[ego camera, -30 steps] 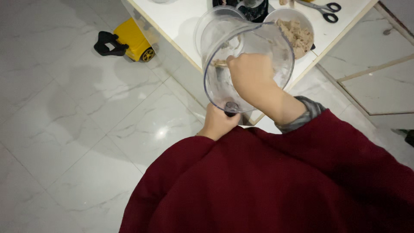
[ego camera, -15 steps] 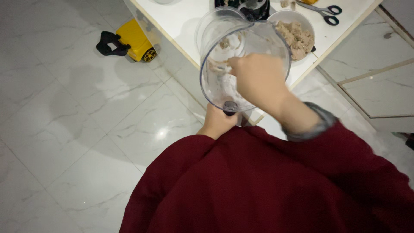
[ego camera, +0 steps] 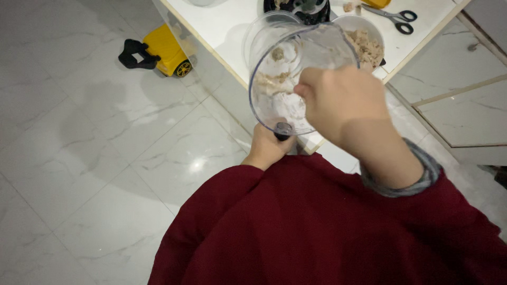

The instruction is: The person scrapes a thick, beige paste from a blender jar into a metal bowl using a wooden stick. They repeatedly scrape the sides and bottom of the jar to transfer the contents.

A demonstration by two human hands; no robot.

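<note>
The left hand is curled tight around the dark handle of a clear plastic blender jar, holding it tipped toward the person, just off the near edge of the white tabletop. The right hand reaches into the jar's open mouth with its fingers bunched together; the fingertips are hidden behind the knuckles, so I cannot tell whether they pinch a tool or scrape bare. Judging by the jar, the emptying looks well along: its walls carry only smears and a few small lumps of beige paste, mostly on the left side, with much of the plastic already see-through. A white bowl on the tabletop just beyond the jar, close to the near edge, holds a heap of the same beige mash, which looks like the bulk of it. What seems left is the residue clinging to the wall. Scissors lie toward the far right of the tabletop, and a yellow toy truck sits on the marble floor to the left.
</note>
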